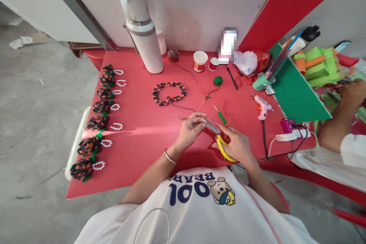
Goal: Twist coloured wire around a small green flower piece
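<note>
My right hand (236,143) grips scissors with yellow handles (222,148), their metal blades (211,125) pointing up and left to my other hand. My left hand (192,129) is closed, fingertips pinched at thin dark yarn (183,107) beside the blade tips. This strand runs back to a ring of crocheted multicoloured chain (156,97) lying flat on the table. Exactly where the blades meet the yarn is hidden by my fingers. Just beyond the scissors lies a crochet hook with a green handle (222,117), an orange strand beside it.
On the red table (137,160), yarn roses (97,123) with bead loops (116,126) line the left edge. Behind stand a tall white flask (145,42), paper cup (200,61) and green yarn ball (218,81). A pink glue gun (262,106) lies right, near another person's arm (337,122).
</note>
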A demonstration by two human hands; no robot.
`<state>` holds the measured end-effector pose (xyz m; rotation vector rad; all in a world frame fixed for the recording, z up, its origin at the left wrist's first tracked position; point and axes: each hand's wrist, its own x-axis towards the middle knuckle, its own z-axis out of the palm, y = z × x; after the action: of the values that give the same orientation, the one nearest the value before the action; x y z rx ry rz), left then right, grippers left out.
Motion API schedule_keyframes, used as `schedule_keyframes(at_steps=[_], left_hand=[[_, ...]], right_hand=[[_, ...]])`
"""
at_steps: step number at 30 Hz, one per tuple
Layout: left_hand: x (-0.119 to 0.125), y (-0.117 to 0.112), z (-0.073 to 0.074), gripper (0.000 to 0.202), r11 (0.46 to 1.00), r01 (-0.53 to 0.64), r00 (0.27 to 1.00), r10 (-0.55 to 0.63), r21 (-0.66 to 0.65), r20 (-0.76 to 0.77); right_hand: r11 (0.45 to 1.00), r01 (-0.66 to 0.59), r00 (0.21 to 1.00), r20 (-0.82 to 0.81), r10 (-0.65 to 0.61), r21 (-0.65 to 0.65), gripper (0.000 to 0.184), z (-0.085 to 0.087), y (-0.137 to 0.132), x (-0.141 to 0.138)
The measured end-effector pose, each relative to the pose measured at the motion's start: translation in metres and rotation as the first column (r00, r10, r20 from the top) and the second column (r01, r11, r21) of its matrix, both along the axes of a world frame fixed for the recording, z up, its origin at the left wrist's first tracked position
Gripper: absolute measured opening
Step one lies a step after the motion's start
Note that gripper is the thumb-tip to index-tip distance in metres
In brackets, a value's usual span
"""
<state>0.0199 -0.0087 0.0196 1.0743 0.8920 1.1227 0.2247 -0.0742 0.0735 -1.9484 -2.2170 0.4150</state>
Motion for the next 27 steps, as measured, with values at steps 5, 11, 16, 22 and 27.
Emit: schedule_keyframes(at_steps=[5, 11, 16, 22, 27], left_hand=[[0.000, 0.000, 0.000, 0.019, 1.000, -0.005, 1.000, 0.006, 0.021, -0.011], [0.001, 0.000, 0.000, 0.016, 1.000, 0.001, 1.000, -0.001, 0.031, -0.018], [0.001, 0.000, 0.000, 0.018, 1.000, 0.002, 1.000, -0.002, 0.020, -0.014], [0.000, -0.001, 0.002, 0.022, 0.999, 0.000, 1.000, 0.000, -0.045, 0.017], [0.001, -0.001, 0.002, 0.025, 0.991, -0.003, 0.998, 0.011, -0.130, 0.061]], right_hand=[[1.000, 0.024, 1.000, 0.006, -0.025, 0.013, 0.054, 0.000, -0.002, 0.002], [1.000, 0.000, 1.000, -0.001, 0.000, 0.017, 0.063, -0.001, -0.001, 0.001], [0.998, 0.018, 1.000, 0.022, -0.019, 0.057, 0.057, 0.000, 0.000, 0.001], [0.994, 0.098, 0.995, -0.012, -0.097, 0.043, 0.057, -0.007, -0.003, 0.007], [0.904, 0.421, 0.888, 0.167, -0.428, 0.076, 0.070, -0.013, 0.004, 0.028]])
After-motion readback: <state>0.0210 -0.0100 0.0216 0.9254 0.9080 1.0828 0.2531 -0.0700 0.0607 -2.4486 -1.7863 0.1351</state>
